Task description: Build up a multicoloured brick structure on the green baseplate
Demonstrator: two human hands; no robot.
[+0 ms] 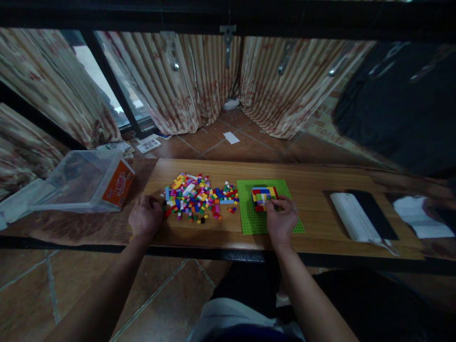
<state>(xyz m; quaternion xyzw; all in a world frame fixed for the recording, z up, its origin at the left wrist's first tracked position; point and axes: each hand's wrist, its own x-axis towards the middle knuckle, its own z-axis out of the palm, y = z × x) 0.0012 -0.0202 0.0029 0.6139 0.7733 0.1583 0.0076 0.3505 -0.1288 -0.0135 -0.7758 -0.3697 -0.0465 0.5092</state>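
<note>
Forearms [309, 289] run off-frame; the right grip [282, 218] partly hides the brick structure [262, 194].

I see a dim, cool-toned room, with the brightest patch at the window [96, 71] on my left, between 2 curtains [185, 85]. Soft shadows gather by my 2 hands, the left [145, 216] and the right [283, 218]. A faint sheen lies on the wooden board [320, 180], and a small glare glints off the black table edge [231, 255]. The dark shape [402, 109] at far right loses nearly all detail. My forearms look stretched, and straight lines slant or bow toward the frame's sides. Fine detail in the small bricks [192, 194] is soft.
</note>
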